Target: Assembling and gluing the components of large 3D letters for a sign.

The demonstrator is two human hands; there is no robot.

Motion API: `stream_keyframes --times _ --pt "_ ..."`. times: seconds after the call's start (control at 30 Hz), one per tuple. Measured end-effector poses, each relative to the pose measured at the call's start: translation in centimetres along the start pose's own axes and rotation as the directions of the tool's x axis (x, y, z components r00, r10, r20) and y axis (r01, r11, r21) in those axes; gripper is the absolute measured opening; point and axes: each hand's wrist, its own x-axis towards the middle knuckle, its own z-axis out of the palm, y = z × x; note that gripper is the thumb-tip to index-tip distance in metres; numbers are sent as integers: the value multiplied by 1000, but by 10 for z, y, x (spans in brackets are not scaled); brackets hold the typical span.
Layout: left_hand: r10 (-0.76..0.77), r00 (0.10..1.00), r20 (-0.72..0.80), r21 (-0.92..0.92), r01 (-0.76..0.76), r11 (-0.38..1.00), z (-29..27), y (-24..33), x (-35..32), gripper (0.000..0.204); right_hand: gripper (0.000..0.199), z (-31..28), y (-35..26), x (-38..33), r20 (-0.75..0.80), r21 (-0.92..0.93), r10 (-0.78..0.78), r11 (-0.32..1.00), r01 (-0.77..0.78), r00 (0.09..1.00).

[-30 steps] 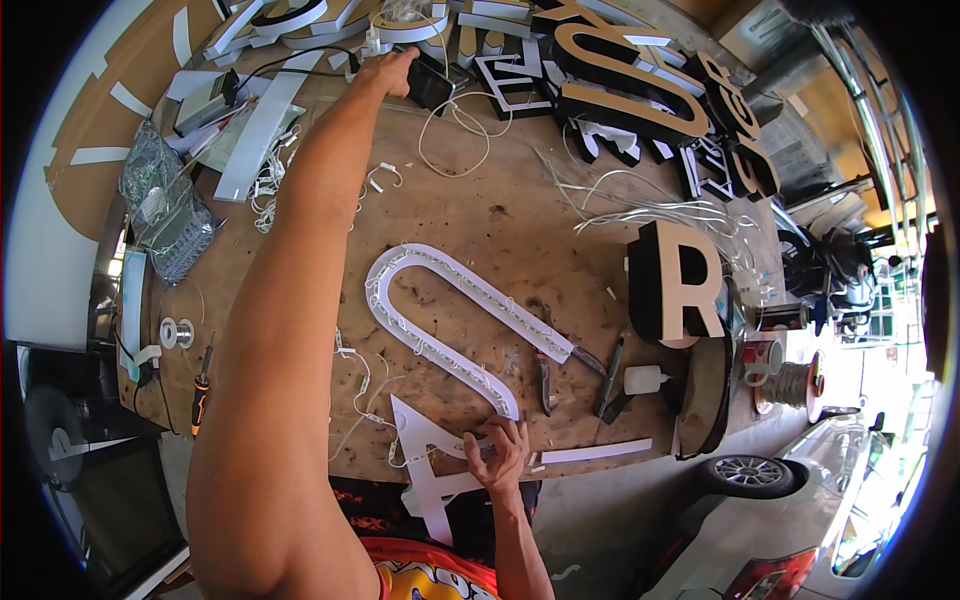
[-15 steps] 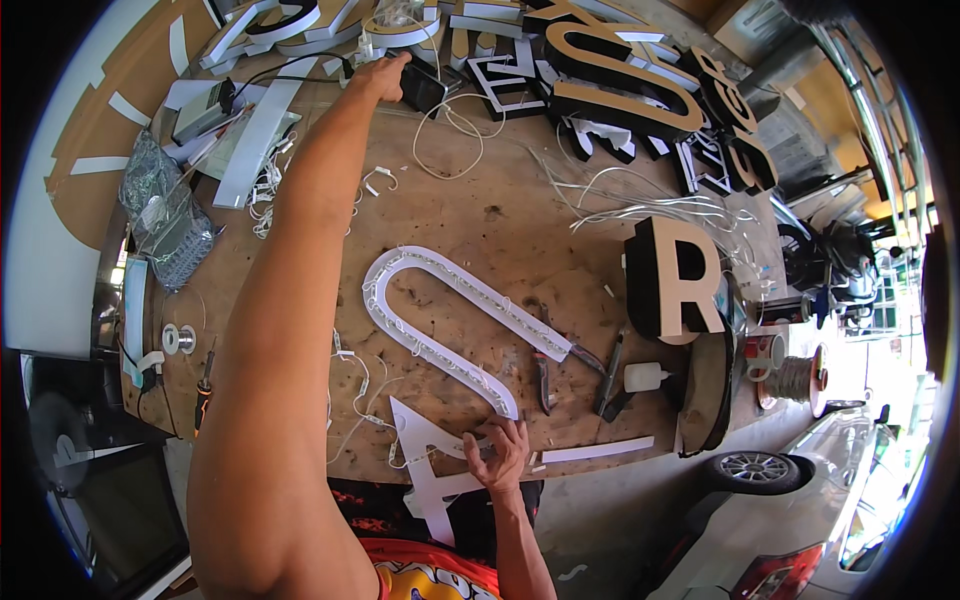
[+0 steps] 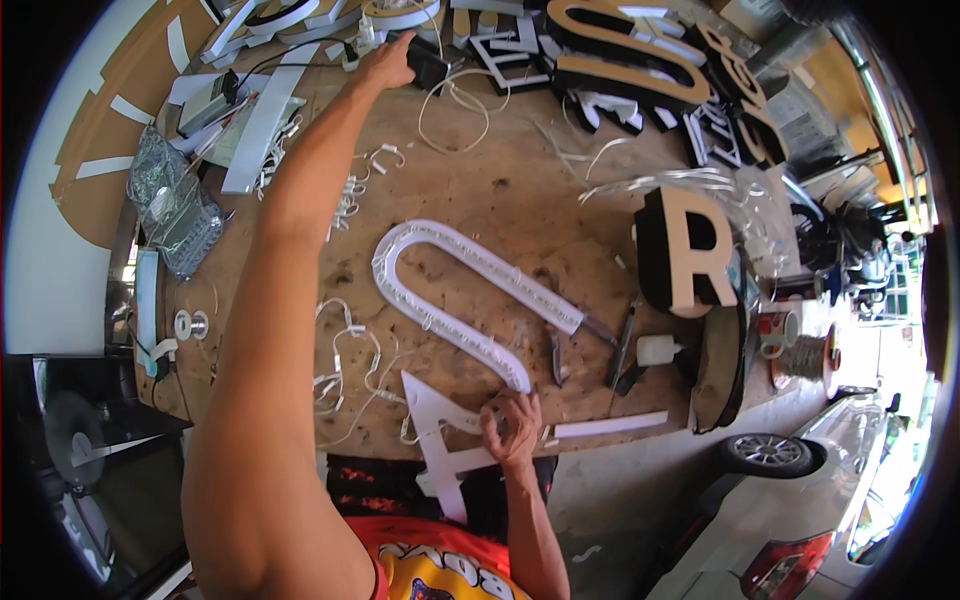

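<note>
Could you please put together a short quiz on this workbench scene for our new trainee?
1. Which hand reaches to the black box at the far side of the table?

2. Of these, which is closest to the right hand?
A) the mug
B) the white curved channel strip
C) the wire spool

3. True or false: the white plastic bottle lies to the left of the white curved channel strip.

Key:
1. The left hand.
2. B; the fingers are at its lower end.
3. False; the white plastic bottle is to the right of it.
</note>
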Motion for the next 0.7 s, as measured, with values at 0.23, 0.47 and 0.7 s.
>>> stream_keyframes --times 0.23,0.47,0.7 --pt "620 761 192 -778 -267 568 -42 131 -284 19 12 -13 15 -6 -76 48 -52 997 56 996" --pt "558 742 372 -534 -320 782 -42 159 -503 27 16 -13 9 -3 -125 95 -173 978 185 977" --pt "351 929 119 -271 -310 911 -51 140 -554 24 15 -5 18 -19 -218 227 -96 963 147 971"
